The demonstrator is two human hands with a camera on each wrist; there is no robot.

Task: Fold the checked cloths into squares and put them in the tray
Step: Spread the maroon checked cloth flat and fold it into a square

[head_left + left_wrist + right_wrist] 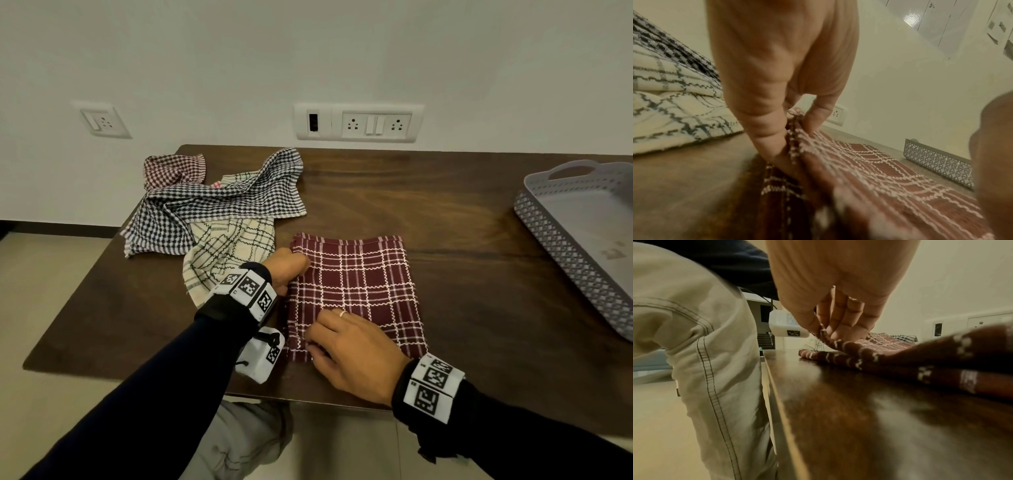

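Note:
A maroon checked cloth (359,284), folded into a rough square, lies on the dark wooden table (462,222). My left hand (291,270) pinches its far left edge; the left wrist view shows thumb and fingers (772,138) closed on the cloth (869,170). My right hand (342,339) pinches the near left corner, and the right wrist view shows its fingertips (838,334) gripping the cloth (900,356) edge. A grey perforated tray (561,253) stands at the right, with nothing in the part I see.
A pile of unfolded cloths sits at the back left: a black-and-white checked cloth (212,205), a cream cloth with dark lines (233,250) and a red checked cloth (171,168). Wall sockets (359,121) lie behind the table. My legs stand at the near edge.

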